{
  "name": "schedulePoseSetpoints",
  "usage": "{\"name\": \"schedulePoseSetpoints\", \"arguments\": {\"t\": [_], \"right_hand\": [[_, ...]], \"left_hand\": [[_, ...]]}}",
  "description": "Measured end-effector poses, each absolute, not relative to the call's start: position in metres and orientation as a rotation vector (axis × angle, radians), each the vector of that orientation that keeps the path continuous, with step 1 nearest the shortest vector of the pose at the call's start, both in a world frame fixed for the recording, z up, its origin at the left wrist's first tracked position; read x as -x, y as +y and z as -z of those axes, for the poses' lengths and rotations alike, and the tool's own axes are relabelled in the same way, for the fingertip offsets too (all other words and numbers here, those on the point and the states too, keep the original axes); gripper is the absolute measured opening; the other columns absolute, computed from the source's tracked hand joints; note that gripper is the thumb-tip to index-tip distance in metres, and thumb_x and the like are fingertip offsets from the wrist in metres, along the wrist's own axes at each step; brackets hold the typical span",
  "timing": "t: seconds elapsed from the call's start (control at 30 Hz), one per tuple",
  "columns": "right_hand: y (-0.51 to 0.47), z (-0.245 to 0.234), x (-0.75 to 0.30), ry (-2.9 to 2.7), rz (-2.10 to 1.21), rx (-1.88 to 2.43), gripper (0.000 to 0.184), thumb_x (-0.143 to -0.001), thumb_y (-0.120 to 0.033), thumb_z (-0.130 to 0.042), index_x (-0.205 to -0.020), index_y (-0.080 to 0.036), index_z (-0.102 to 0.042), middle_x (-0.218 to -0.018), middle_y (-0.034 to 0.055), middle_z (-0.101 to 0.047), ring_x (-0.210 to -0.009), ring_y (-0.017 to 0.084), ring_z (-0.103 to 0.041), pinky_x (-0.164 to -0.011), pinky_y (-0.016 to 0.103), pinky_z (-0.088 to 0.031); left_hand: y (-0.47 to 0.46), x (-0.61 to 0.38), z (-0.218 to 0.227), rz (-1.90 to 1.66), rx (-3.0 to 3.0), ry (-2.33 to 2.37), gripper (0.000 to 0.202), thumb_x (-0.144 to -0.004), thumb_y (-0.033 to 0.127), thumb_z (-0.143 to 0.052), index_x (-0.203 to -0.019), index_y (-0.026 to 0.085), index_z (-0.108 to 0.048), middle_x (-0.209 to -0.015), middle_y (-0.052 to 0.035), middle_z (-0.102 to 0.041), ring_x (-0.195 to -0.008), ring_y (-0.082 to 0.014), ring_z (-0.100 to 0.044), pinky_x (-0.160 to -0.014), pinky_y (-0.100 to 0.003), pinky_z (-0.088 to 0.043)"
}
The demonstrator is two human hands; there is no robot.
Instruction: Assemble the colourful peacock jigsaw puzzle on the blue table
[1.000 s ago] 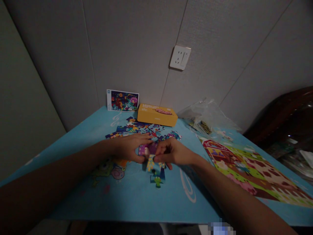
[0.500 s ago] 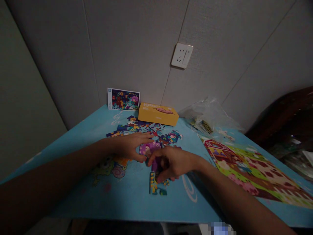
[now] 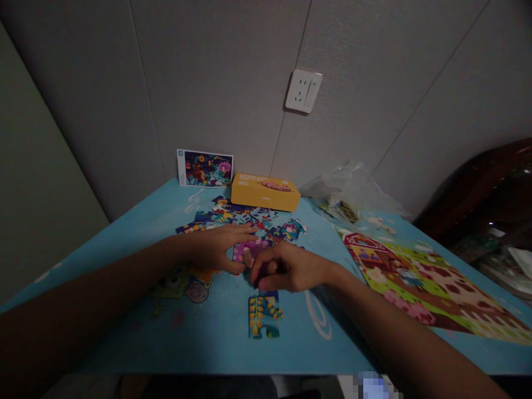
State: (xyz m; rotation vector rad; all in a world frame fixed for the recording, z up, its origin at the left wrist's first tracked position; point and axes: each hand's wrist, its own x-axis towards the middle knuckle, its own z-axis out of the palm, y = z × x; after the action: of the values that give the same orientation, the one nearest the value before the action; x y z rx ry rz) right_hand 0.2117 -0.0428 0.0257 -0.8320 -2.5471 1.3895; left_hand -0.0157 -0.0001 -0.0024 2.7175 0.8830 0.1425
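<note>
My left hand (image 3: 216,249) lies on the blue table mat (image 3: 124,233), thumb and fingers pinching the left edge of a purple joined puzzle section (image 3: 247,250). My right hand (image 3: 286,266) is curled with its fingertips pressed onto a purple piece at that section's lower edge. A small joined strip with yellow and green print (image 3: 262,316) lies loose on the mat just in front of my right hand. Several dark, colourful loose pieces (image 3: 249,216) spread behind both hands.
A yellow box (image 3: 265,192) and a picture card (image 3: 205,168) stand against the wall. A crumpled clear plastic bag (image 3: 353,194) lies to their right. A finished farm puzzle (image 3: 419,282) covers the right side. A wall socket (image 3: 303,90) sits above.
My right hand let go of the yellow-green strip, which now lies on the mat nearer me, and took up a purple piece, bringing it to the purple section. My left hand stayed put.
</note>
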Motion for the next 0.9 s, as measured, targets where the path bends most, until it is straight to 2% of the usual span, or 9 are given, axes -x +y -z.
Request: {"name": "schedulePoseSetpoints", "arguments": {"t": [0.17,0.3,0.5,0.67,0.77,0.83,0.9], "right_hand": [[-0.048,-0.029,-0.211,-2.767,-1.302,0.86,0.052,-0.056,-0.029,-0.084,-0.1,-0.013,-0.063,-0.056,-0.0082,-0.05,-0.05,0.005,-0.045,-0.048,0.016,-0.032],[-0.053,-0.028,-0.207,-2.812,-1.26,0.892,0.061,-0.05,-0.033,-0.087,-0.102,-0.015,-0.06,-0.058,-0.0082,-0.051,-0.052,0.006,-0.046,-0.05,0.018,-0.034],[-0.052,-0.027,-0.206,-2.732,-1.386,0.884,0.054,-0.054,-0.031,-0.086,-0.098,-0.015,-0.059,-0.057,-0.0091,-0.05,-0.05,0.006,-0.046,-0.048,0.017,-0.033],[-0.05,-0.028,-0.209,-2.518,-1.506,0.869,0.038,-0.057,-0.03,-0.084,-0.077,-0.013,-0.057,-0.052,-0.0099,-0.046,-0.045,0.004,-0.039,-0.043,0.017,-0.028],[-0.046,-0.026,-0.211,-2.333,-1.646,0.776,0.034,-0.061,-0.028,-0.081,-0.069,-0.013,-0.052,-0.054,-0.0087,-0.046,-0.047,0.003,-0.039,-0.045,0.016,-0.031],[-0.043,-0.025,-0.213,-2.175,-1.735,0.702,0.031,-0.065,-0.025,-0.078,-0.072,-0.013,-0.05,-0.059,-0.0074,-0.048,-0.05,0.003,-0.042,-0.046,0.015,-0.034],[-0.04,-0.024,-0.214,-2.041,-1.806,0.65,0.028,-0.071,-0.024,-0.074,-0.084,-0.013,-0.052,-0.067,-0.0055,-0.052,-0.05,0.003,-0.045,-0.045,0.014,-0.036]], "left_hand": [[-0.002,0.015,0.001,-0.155,-2.708,0.862,0.073,-0.075,0.042,-0.064,-0.139,0.015,-0.039,-0.151,-0.013,-0.028,-0.139,-0.0283,-0.025,-0.113,-0.04,-0.024],[-0.003,0.013,-0.003,-0.148,-2.704,0.88,0.074,-0.074,0.039,-0.065,-0.139,0.013,-0.04,-0.15,-0.0131,-0.028,-0.139,-0.0278,-0.025,-0.113,-0.039,-0.024],[-0.003,0.013,-0.003,-0.136,-2.702,0.884,0.075,-0.073,0.039,-0.066,-0.139,0.014,-0.039,-0.151,-0.012,-0.028,-0.139,-0.0278,-0.025,-0.114,-0.038,-0.024],[0.001,0.016,0.003,-0.164,-2.717,0.849,0.073,-0.074,0.039,-0.065,-0.139,0.018,-0.04,-0.151,-0.0117,-0.028,-0.138,-0.0283,-0.026,-0.113,-0.039,-0.025],[0.001,0.017,0.005,-0.179,-2.711,0.855,0.073,-0.074,0.039,-0.065,-0.138,0.017,-0.04,-0.151,-0.0128,-0.028,-0.138,-0.0288,-0.026,-0.113,-0.039,-0.024],[0.001,0.016,0.003,-0.176,-2.708,0.858,0.071,-0.074,0.04,-0.066,-0.137,0.017,-0.041,-0.15,-0.0132,-0.029,-0.138,-0.0289,-0.027,-0.113,-0.039,-0.024],[-0.001,0.014,0.0,-0.188,-2.71,0.824,0.069,-0.074,0.04,-0.066,-0.135,0.017,-0.043,-0.149,-0.0126,-0.033,-0.136,-0.0284,-0.031,-0.112,-0.037,-0.026]]}}
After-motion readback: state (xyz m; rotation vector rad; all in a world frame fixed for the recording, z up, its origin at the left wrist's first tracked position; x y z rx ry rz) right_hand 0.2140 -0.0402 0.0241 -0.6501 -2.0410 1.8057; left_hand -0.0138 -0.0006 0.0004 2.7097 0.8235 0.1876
